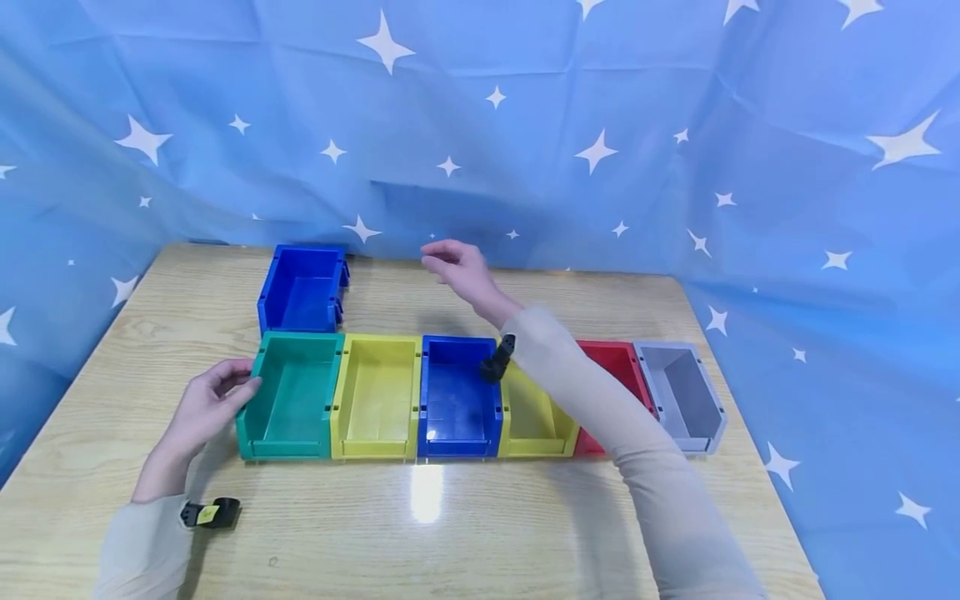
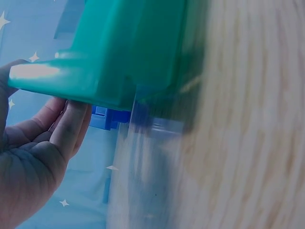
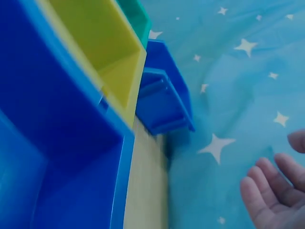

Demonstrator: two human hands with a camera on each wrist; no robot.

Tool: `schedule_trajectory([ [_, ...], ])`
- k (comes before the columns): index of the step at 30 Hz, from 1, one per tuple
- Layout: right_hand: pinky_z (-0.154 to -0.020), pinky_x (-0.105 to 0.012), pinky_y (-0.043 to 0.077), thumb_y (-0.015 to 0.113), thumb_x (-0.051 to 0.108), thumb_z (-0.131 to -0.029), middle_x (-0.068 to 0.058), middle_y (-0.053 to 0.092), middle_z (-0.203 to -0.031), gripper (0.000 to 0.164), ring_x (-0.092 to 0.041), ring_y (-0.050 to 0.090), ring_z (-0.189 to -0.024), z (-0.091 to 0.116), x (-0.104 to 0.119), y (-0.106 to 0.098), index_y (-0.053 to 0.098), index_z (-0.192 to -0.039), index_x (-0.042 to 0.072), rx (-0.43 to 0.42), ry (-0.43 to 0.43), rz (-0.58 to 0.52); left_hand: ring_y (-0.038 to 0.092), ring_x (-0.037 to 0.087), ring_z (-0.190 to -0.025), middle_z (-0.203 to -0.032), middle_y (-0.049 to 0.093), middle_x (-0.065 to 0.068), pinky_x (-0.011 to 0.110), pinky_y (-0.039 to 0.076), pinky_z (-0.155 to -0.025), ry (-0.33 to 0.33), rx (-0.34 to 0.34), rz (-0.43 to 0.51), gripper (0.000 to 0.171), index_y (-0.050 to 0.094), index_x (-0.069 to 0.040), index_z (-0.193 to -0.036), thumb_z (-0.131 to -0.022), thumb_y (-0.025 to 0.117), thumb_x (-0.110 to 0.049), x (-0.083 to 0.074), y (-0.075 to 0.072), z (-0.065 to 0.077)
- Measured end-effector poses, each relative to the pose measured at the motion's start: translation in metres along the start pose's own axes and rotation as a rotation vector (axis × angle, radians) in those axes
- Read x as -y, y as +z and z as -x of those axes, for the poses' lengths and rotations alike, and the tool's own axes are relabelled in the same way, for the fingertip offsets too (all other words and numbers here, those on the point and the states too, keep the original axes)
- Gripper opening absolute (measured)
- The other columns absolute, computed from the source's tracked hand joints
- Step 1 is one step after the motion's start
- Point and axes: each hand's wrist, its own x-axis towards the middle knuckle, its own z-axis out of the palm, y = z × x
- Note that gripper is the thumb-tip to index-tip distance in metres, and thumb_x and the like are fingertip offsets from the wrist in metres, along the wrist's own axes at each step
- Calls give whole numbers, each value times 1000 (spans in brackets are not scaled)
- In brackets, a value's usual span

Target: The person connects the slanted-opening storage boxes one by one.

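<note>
At the left end of a row of bins stands a green bin (image 1: 287, 449). My left hand (image 1: 204, 410) grips its left side wall, thumb over the rim and fingers on the outer face, as the left wrist view also shows. Behind the green bin sits a separate blue bin (image 1: 307, 302), its right side showing clips. My right hand (image 1: 467, 273) is raised behind the row, above the table's back part, holding nothing. In the right wrist view the right hand's fingers (image 3: 267, 188) are loosely bent, apart from every bin.
Rightward from the green bin come a yellow bin (image 1: 375, 450), a blue bin (image 1: 459, 448), another yellow bin (image 1: 536, 447), a red bin (image 1: 618, 367) and a grey bin (image 1: 701, 446). My right forearm crosses over the row. A blue star-patterned curtain (image 1: 480, 125) hangs behind the wooden table (image 1: 337, 533).
</note>
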Motion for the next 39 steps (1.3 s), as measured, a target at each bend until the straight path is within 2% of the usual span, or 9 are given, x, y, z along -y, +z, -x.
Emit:
schedule_trajectory([
  [5,-84,-35,54,59,15,-93,-13,62,-111,26,-21,60,-95,-16,2,26,63,-116,3,17,59,-90,53,-8,-86,-96,55,-14,7,48,-71,-13,-5,7,33,50,16,-115,-95,54,-9,0,-2,0],
  [12,-87,-39,52,60,14,-92,-14,63,-109,28,-26,61,-94,-36,0,55,62,-117,1,0,157,-163,52,-8,-87,-102,56,7,8,48,-72,-28,5,-19,32,50,15,-117,-95,54,-8,1,-1,-2],
  [19,-81,-28,55,59,18,-93,-12,65,-109,27,-32,58,-107,-48,-6,83,62,-115,3,6,248,-193,51,-9,-88,-110,55,27,7,47,-73,-46,10,-14,34,49,14,-119,-95,53,-9,1,-2,-2],
  [22,-79,-26,55,59,18,-94,-12,65,-108,25,-29,60,-105,-52,-9,94,62,-113,3,-7,276,-194,50,-9,-88,-111,55,28,7,46,-73,-46,12,-18,34,50,14,-119,-95,53,-10,1,-3,-2],
  [27,-82,-30,54,59,16,-93,-13,65,-110,25,-27,62,-101,-57,-13,108,62,-114,1,-24,312,-195,50,-9,-88,-110,55,26,7,46,-74,-48,10,-45,33,50,13,-118,-96,53,-11,2,-3,-2],
  [32,-90,-35,51,60,12,-92,-17,62,-118,30,-30,59,-108,-63,-15,119,59,-120,-2,-5,378,-293,50,-9,-89,-110,56,27,6,46,-75,-49,9,-44,33,50,13,-119,-96,53,-11,3,-4,-2],
  [39,-85,-31,53,62,13,-91,-20,62,-116,43,-31,58,-110,-68,-18,129,50,-128,-4,-21,435,-344,50,-9,-89,-112,56,26,6,45,-74,-44,12,-28,33,50,13,-120,-95,54,-9,3,-4,-4],
])
